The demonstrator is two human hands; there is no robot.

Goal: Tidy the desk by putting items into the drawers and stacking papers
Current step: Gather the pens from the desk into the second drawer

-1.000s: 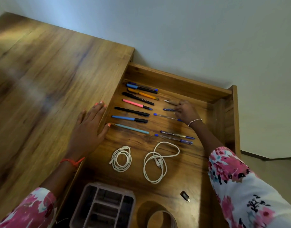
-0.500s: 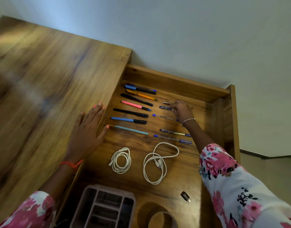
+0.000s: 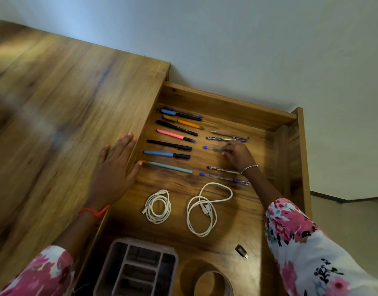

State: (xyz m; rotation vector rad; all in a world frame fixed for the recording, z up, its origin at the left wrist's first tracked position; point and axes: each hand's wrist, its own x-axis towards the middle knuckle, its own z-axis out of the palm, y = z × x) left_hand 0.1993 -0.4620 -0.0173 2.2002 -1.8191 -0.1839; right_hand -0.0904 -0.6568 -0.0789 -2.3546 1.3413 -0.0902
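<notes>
Right hand [image 3: 237, 155] has shifted from the silver pen [image 3: 224, 133] to a slim clear blue-capped pen [image 3: 211, 148], curled fingers pinching its barrel. Left hand [image 3: 113, 167] lies spread flat on the grainy wooden desktop [image 3: 55, 103] edge.

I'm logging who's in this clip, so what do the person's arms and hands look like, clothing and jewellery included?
The left sleeve and right sleeve are white with a pink floral print and dark accents. The left hand has orange-painted nails and a red-orange thread band at the wrist. The right hand wears a thin beaded bracelet.
</notes>
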